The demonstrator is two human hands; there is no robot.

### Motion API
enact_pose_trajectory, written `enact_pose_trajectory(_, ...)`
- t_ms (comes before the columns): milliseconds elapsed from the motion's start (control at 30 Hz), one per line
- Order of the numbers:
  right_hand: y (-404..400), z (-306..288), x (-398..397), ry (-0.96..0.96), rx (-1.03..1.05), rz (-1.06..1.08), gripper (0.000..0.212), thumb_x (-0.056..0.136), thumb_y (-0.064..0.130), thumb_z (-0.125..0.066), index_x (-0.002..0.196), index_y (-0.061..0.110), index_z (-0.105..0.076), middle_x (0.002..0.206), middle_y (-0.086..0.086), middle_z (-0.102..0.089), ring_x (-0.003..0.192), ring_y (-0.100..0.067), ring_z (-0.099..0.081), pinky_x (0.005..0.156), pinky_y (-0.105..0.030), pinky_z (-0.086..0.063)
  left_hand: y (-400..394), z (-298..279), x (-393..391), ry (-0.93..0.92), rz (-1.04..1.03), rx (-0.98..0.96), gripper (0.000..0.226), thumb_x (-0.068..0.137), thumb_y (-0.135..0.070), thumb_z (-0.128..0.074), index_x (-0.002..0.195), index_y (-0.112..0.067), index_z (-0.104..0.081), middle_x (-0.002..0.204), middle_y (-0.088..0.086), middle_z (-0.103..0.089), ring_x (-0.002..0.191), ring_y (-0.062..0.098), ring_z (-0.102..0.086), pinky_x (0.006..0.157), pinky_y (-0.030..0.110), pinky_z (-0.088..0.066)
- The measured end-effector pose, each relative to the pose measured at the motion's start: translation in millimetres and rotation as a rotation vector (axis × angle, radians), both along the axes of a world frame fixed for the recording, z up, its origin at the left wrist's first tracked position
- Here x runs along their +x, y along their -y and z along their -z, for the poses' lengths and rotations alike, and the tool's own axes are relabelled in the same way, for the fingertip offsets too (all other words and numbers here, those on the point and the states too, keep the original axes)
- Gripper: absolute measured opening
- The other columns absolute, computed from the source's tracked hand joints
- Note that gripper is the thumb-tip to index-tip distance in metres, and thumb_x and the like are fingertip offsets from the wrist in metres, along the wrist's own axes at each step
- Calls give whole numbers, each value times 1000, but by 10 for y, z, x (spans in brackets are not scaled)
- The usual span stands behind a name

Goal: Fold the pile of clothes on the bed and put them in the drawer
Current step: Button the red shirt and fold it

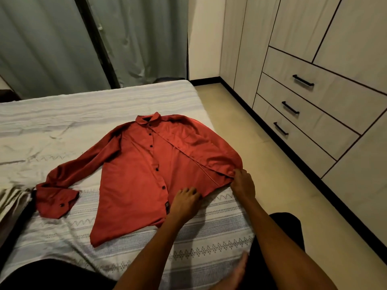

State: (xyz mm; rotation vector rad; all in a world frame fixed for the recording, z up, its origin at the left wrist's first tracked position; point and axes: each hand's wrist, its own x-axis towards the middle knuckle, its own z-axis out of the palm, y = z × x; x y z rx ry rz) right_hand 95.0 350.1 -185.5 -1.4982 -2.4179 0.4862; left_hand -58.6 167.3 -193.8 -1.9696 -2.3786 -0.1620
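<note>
Lying flat, red shirt (146, 170) on striped bed (88, 105), drawers (303, 114) beside

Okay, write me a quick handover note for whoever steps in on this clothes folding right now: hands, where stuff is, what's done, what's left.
Left hand: fingers curled on the hem of the red long-sleeved button-up shirt.
Right hand: pinching the shirt's folded-in right side.
Shirt lies face up on the white patterned bedsheet, one sleeve still spread out toward the striped cloth at the bed's edge.
Done: shirt laid flat, one side folded in.
Left: finish folding, then put it in one of the pale wooden drawers, all closed.
</note>
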Motion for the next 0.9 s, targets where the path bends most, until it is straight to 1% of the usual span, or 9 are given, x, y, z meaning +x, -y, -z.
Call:
enact_pose_trajectory(100, 94, -130, -8, 35, 162, -17, 16, 90, 15, -58, 101, 10, -69, 101, -12, -67, 89, -35, -60, 72, -40, -49, 65, -66, 48, 157, -9, -82, 26, 96, -34, -48, 111, -18, -62, 111, 4, -65, 95, 34, -63, 67, 40, -45)
enact_pose_trajectory(200, 215, -328, -80, 6, 181, -118, 13, 86, 17, -57, 83, 10, -68, 79, -7, -63, 74, -32, -60, 65, -36, -49, 122, -167, 57, 374, 85, -146, 41, 86, -40, -43, 112, -20, -68, 113, 0, -71, 98, 24, -66, 75, 36, -51)
enact_pose_trajectory(333, 473, -660, -277, -66, 41, -196, 20, 87, 21, -54, 74, 12, -66, 68, -8, -61, 64, -29, -59, 58, -29, -38, 167, -361, -13, 973, -25, -276, 39, 87, -19, -44, 108, -5, -73, 98, 11, -75, 79, 18, -70, 70, 27, -56)
enact_pose_trajectory(400, 688, -810, -392, -79, 37, -212, 20, 85, 21, -54, 74, 10, -66, 75, -12, -67, 70, -34, -65, 59, -30, -39, 260, -411, -75, 1161, -184, -154, 38, 91, 5, -36, 107, -1, -70, 89, 11, -73, 71, 19, -69, 64, 27, -56)
enact_pose_trajectory(500, 1057, -985, -610, -68, 32, -339, 23, 88, 23, -55, 93, 10, -73, 94, -18, -71, 89, -38, -68, 70, -37, -49, 482, -382, -219, 1234, -452, 251, 42, 87, 9, -31, 84, -11, -68, 71, 8, -66, 59, 23, -59, 50, 27, -47)
enact_pose_trajectory(567, 1317, -1038, -733, 10, -74, -478, 27, 90, 26, -57, 105, 12, -73, 105, -20, -70, 98, -39, -67, 75, -37, -49, 693, -356, -324, 1112, -594, 431, 34, 86, 3, -39, 77, -17, -65, 65, 1, -65, 55, 17, -56, 48, 25, -42)
enact_pose_trajectory(633, 1529, -998, -827, 89, -207, -592, 22, 89, 23, -60, 100, 7, -70, 101, -24, -69, 91, -39, -66, 67, -33, -43, 949, -292, -420, 860, -663, 412, 25, 86, -6, -47, 77, -21, -64, 64, -4, -66, 53, 11, -58, 49, 27, -41)
enact_pose_trajectory(800, 1700, -662, -922, 317, -532, -904, 18, 87, 10, -68, 99, -4, -69, 89, -17, -69, 64, -19, -54, 58, -26, -40, 1454, -1, -570, 522, -469, 269, 15, 76, -17, -53, 82, -31, -58, 88, -7, -64, 84, 18, -58, 75, 35, -43)
enact_pose_trajectory(900, 1653, -478, -910, 70, -526, -806, 23, 94, 20, -61, 104, 4, -74, 98, -14, -74, 82, -23, -64, 76, -37, -51, 1633, 114, -621, 321, -312, 172, 33, 79, -42, -50, 107, -29, -61, 110, -7, -59, 102, 18, -51, 82, 37, -36)
